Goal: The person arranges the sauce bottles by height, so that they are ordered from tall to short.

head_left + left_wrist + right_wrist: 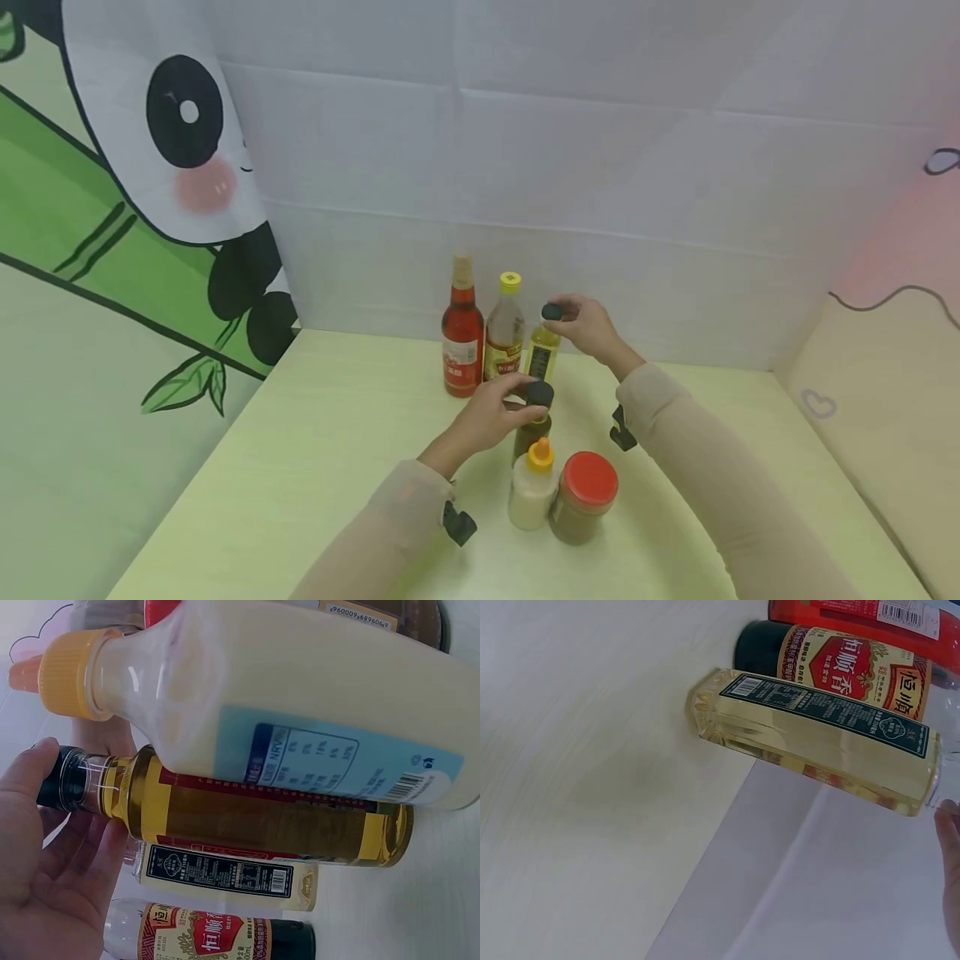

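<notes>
My left hand (486, 417) pinches the black cap (540, 393) of an upright glass bottle of amber liquid (255, 821), thumb and fingers on either side of it. Behind it, my right hand (588, 327) grips the dark cap (552, 312) of a slim bottle of pale yellow liquid (817, 746) with a dark green label. In front of the amber bottle stands a cream-coloured squeeze bottle (532, 496) with an orange-yellow nozzle cap. A jar with a red lid (591, 478) stands beside the squeeze bottle.
At the back, left of the pale yellow bottle, are a yellow-capped vinegar bottle (504, 333) and a tall bottle of red liquid (462, 342). All stand on a pale table (337, 433) against a white cloth backdrop (375, 167).
</notes>
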`<control>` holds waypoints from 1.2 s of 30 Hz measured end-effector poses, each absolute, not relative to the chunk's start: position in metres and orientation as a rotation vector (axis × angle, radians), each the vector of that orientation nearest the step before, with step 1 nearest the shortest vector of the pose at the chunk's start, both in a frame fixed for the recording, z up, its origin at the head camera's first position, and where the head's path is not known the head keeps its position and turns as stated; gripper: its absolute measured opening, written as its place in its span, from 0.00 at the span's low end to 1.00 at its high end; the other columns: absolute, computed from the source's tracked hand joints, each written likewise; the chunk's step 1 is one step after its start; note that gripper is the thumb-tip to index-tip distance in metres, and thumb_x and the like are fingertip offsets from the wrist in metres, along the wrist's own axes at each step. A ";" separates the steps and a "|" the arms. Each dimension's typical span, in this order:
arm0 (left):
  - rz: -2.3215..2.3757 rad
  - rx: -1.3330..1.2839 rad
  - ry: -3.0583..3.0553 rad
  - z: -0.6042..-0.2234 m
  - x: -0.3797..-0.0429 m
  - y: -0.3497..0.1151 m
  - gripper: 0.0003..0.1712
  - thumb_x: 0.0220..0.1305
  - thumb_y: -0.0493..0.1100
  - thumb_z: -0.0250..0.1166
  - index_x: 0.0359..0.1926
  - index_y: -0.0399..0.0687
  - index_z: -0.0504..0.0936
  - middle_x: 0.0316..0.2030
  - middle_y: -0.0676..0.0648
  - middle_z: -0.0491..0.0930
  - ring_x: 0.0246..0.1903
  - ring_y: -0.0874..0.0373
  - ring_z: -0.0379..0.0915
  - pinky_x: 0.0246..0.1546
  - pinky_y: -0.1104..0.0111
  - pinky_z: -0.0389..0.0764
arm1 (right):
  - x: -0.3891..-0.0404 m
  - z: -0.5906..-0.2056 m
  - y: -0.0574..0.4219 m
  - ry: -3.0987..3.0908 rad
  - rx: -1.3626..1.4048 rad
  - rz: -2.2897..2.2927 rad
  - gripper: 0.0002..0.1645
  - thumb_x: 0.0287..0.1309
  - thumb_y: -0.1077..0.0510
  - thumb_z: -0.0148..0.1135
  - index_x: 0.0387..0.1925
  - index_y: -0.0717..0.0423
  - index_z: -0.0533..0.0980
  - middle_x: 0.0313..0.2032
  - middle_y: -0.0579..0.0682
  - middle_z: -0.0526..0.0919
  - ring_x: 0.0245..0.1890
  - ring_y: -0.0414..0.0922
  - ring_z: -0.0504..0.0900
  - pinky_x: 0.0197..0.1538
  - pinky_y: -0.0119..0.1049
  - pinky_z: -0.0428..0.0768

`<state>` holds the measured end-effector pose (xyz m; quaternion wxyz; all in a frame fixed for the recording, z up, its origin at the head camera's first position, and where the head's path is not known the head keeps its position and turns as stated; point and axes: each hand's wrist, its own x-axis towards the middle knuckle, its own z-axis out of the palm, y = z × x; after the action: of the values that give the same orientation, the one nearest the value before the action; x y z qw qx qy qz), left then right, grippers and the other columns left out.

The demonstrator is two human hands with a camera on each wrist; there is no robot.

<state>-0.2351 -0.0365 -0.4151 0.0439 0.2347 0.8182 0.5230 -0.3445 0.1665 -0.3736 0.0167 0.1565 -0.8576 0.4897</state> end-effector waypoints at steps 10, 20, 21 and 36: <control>1.597 0.729 2.510 -0.416 -0.237 -0.037 0.23 0.62 0.46 0.69 0.56 0.43 0.78 0.44 0.49 0.79 0.46 0.55 0.77 0.44 0.69 0.81 | -0.348 -0.372 0.161 -2.670 0.494 1.486 0.26 0.60 0.60 0.67 0.57 0.64 0.73 0.53 0.62 0.78 0.52 0.57 0.78 0.54 0.51 0.76; 1.588 0.709 2.510 -0.415 -0.235 -0.035 0.24 0.62 0.47 0.69 0.56 0.44 0.77 0.44 0.49 0.79 0.46 0.55 0.77 0.44 0.68 0.81 | -0.350 -0.372 0.158 -2.676 0.484 1.488 0.26 0.60 0.60 0.66 0.58 0.65 0.72 0.54 0.62 0.78 0.52 0.57 0.78 0.54 0.50 0.76; 1.588 0.707 2.508 -0.415 -0.234 -0.035 0.24 0.62 0.47 0.69 0.56 0.44 0.77 0.44 0.50 0.79 0.45 0.56 0.77 0.44 0.68 0.81 | -0.350 -0.372 0.158 -2.675 0.483 1.489 0.26 0.61 0.60 0.66 0.58 0.65 0.72 0.54 0.62 0.78 0.52 0.57 0.77 0.53 0.50 0.76; 1.578 0.718 2.508 -0.415 -0.235 -0.035 0.24 0.63 0.47 0.69 0.57 0.44 0.77 0.45 0.48 0.79 0.46 0.53 0.78 0.44 0.68 0.81 | -0.356 -0.373 0.157 -2.690 0.484 1.540 0.28 0.61 0.60 0.65 0.61 0.64 0.71 0.56 0.63 0.76 0.55 0.57 0.76 0.56 0.52 0.74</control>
<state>-0.2353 -0.0351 -0.4152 0.0463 0.2351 0.8217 0.5171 -0.3560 0.1567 -0.3735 0.0020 0.1542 -0.8574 0.4910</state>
